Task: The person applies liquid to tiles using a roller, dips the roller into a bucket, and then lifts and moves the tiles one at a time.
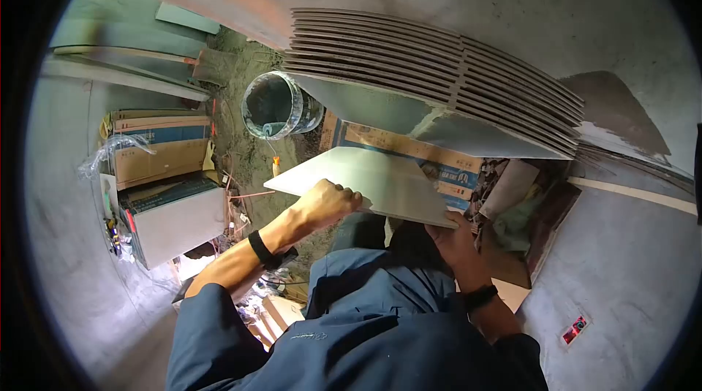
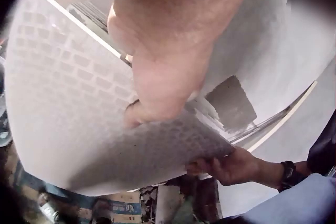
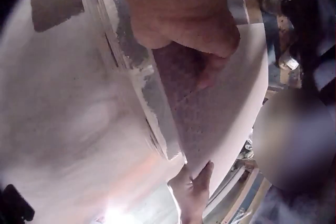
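A large pale tile (image 1: 373, 183) is held in front of the body, its patterned underside (image 2: 100, 108) showing in the left wrist view. My left hand (image 1: 329, 202) grips the tile's near edge left of its middle, fingers curled over it. At the near right corner my right hand (image 1: 452, 237) holds the same tile (image 3: 231, 92), with the thumb on one face. In the right wrist view the right hand (image 3: 184, 29) is close up and the left hand (image 3: 191, 195) grips the edge farther off.
Stacked tiles (image 1: 431, 62) lean along the wall beyond. A bucket (image 1: 274, 106) with a roller stands on the dirty floor at left, near cardboard boxes (image 1: 162, 150) and a shovel (image 1: 213, 67). Flattened blue-and-brown cardboard (image 1: 457, 175) lies under the stack. A socket box (image 1: 575, 329) is at right.
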Motion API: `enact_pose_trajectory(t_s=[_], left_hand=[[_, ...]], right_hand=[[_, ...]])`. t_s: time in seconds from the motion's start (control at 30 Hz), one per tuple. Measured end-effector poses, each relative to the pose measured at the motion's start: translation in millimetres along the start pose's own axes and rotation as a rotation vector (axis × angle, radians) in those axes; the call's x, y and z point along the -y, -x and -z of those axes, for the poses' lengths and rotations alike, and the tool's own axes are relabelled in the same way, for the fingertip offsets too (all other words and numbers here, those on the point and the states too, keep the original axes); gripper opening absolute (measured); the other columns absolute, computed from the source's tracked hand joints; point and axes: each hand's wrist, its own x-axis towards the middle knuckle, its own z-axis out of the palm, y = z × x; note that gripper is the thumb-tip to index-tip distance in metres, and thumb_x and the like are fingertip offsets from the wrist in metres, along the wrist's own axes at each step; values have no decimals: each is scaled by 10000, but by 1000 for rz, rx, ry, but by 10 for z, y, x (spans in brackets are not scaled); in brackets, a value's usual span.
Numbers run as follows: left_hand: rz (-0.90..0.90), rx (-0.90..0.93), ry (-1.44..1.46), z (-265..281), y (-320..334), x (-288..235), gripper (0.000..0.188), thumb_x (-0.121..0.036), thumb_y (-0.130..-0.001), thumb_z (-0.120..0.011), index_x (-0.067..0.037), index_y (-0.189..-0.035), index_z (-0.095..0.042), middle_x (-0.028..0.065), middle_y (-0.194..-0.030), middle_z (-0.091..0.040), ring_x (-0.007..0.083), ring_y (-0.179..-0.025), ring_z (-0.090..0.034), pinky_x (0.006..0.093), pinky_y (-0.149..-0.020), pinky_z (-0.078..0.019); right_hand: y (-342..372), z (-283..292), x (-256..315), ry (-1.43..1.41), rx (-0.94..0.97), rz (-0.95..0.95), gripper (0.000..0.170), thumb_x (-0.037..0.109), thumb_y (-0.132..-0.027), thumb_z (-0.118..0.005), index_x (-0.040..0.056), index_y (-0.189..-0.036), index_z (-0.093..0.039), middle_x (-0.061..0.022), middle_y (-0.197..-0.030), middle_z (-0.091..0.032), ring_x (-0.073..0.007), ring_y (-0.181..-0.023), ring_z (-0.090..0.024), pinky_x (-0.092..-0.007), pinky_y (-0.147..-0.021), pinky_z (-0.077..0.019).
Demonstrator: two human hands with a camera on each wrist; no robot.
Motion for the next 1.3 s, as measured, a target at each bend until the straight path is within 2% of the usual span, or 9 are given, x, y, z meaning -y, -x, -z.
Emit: enact_pose_trajectory(t_s=[0.2,0.57,0.63,0.97,1.03,1.07,1.13,1.27,1.3], left_hand=[[-2,-71,-19,-218,-55,143,201,-174,-815,-595,-87,-997,-604,48,-799,-646,235,-756,-690,378,-621,-553],[35,-28,5,-297,-163,464,230,-107,-760,-634,-73,-984,-593,62,-831,-650,256,-776,-689,393,-636,-550],[-43,-129,-42,-314,-192,514,148,-142,-816,-586,-36,-918,-606,78,-740,-667,247,-680,-696,382,-557,-542],[-44,-138,4,-415,-286,587,147,-139,-820,-580,-37,-920,-616,92,-746,-670,255,-687,-699,389,-562,-546],[25,0,13,-396,-299,577,254,-92,-737,-644,-69,-987,-601,71,-824,-652,264,-772,-689,401,-633,-546],[23,2,14,-387,-293,579,254,-92,-737,-644,-69,-987,-601,71,-824,-652,264,-772,-689,401,-633,-546],[-40,-79,-3,-346,-296,603,140,-147,-831,-579,-36,-907,-618,92,-750,-674,258,-696,-702,394,-566,-545],[-36,-50,-29,-323,-320,611,132,-150,-835,-578,-39,-895,-617,89,-750,-674,257,-704,-702,392,-570,-544],[-4,-5,-15,-336,-327,610,162,-119,-783,-612,-52,-930,-600,85,-789,-664,267,-743,-695,402,-600,-546]], right_hand=[[-326,129,-174,-54,6,-19,318,157,-907,-533,-16,-1173,-522,-126,-1113,-600,-250,-992,-632,-374,-841,-585],[-704,-9,-186,24,-19,41,349,172,-888,-545,-28,-1173,-518,-137,-1099,-602,-264,-976,-638,-376,-813,-588],[-735,-12,-181,26,-41,47,354,174,-885,-549,-30,-1172,-519,-137,-1102,-603,-267,-980,-641,-379,-812,-590],[-841,31,-164,22,-29,49,366,176,-886,-549,-32,-1185,-509,-139,-1107,-602,-274,-956,-647,-377,-803,-594],[-849,33,-161,14,-23,42,360,174,-887,-549,-28,-1183,-512,-138,-1107,-602,-273,-968,-642,-376,-803,-594],[-854,36,-171,12,-25,55,354,171,-889,-548,-29,-1179,-513,-140,-1106,-601,-272,-967,-642,-375,-807,-593],[-863,24,-165,10,-29,72,347,168,-891,-546,-30,-1175,-515,-142,-1106,-601,-272,-966,-642,-375,-810,-593],[-875,-12,-148,-2,-26,58,344,170,-894,-546,-39,-1165,-514,-150,-1101,-604,-273,-955,-653,-376,-818,-598],[-885,-12,-146,5,-27,59,342,171,-895,-543,-42,-1162,-514,-152,-1098,-606,-272,-955,-656,-376,-820,-600]])
